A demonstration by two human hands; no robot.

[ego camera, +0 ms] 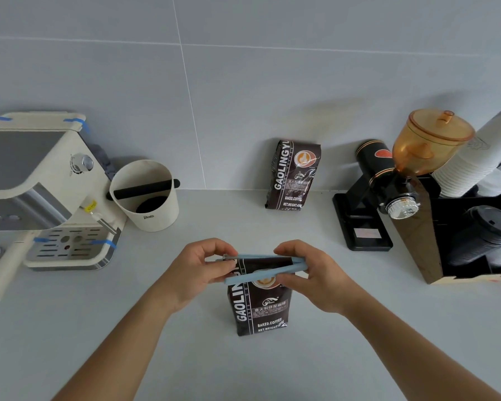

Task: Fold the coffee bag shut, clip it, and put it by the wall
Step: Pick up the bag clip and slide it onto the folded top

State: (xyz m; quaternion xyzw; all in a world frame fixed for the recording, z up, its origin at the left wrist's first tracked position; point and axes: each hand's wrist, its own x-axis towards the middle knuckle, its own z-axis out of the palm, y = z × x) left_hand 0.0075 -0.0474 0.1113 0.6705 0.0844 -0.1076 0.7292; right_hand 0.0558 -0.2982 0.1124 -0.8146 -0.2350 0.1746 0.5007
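A dark brown coffee bag (258, 308) stands upright on the grey counter in front of me, its top folded over. A long light-blue clip (265, 269) straddles that folded top, its two arms spread apart toward the left and joined at the right. My left hand (203, 267) pinches the clip's open left end together with the bag's top corner. My right hand (307, 273) grips the clip's hinged right end and the bag's other corner. A second, identical coffee bag (294, 175) leans against the tiled wall behind.
A cream espresso machine (41, 192) fills the left side, with a cream knock box (145, 195) beside it. At the right stand a black grinder with an amber hopper (402, 175) and a black holder (460, 241) with paper cups and lids.
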